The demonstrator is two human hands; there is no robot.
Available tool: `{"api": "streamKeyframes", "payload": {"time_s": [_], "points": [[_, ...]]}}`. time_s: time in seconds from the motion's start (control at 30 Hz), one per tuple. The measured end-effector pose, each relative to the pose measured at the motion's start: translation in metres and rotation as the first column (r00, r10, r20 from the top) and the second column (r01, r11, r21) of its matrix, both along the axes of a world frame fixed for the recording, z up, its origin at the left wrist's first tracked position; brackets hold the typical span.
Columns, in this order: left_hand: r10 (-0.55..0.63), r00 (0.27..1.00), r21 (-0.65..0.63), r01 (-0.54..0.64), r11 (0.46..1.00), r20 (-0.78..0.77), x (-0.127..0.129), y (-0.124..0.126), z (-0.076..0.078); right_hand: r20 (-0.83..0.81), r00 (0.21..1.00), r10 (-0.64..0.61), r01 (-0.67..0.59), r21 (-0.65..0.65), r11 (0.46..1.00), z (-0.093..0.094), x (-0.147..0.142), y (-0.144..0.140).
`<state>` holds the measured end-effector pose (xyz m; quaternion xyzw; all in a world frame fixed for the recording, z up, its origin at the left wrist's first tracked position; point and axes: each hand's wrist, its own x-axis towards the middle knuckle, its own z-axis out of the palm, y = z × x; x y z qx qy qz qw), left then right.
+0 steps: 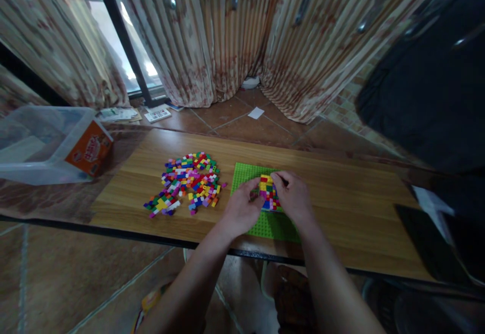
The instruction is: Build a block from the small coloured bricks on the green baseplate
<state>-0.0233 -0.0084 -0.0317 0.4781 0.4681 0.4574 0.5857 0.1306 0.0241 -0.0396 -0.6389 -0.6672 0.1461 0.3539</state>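
Observation:
A small block of multicoloured toy bricks point(267, 192), with yellow, red, blue, pink and green pieces, sits over a green studded baseplate point(246, 172). At its left side my left hand point(245, 206) is curled, thumb and forefinger a little apart and both against the bricks. My right hand point(293, 195) bends over the upper right corner of the block, fingertips pinched together there. Whatever lies between those fingertips is too small or hidden to make out. Both hands cover part of the block's edges and of the baseplate.
Loose bricks point(189, 180) in many colours lie spread left of the baseplate on the wooden tabletop point(348, 202). A clear plastic bin point(41, 172) with an orange label stands at the far left. A dark flat object point(428, 238) lies at the right end. Curtains hang behind.

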Motion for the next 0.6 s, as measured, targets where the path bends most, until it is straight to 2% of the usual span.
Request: {"api": "streamKeyframes", "payload": {"time_s": [0.13, 0.4, 0.6], "points": [[-0.025, 0.986, 0.068, 0.036, 0.997, -0.168, 0.0004, -0.0017, 0.0021, 0.008, 1.0, 0.002, -0.002, -0.02, 1.0, 0.0027, -0.0032, -0.001], [0.009, 0.973, 0.072, 0.008, 0.997, -0.229, -0.0005, -0.0049, -0.0029, -0.053, 0.999, 0.0, -0.001, -0.007, 1.0, -0.0029, -0.0056, -0.0004], [-0.035, 0.977, 0.09, 0.055, 0.994, -0.209, -0.0014, -0.0041, 0.0008, -0.136, 0.991, -0.016, 0.011, -0.038, 0.999, -0.0005, -0.0024, -0.0026]]}}
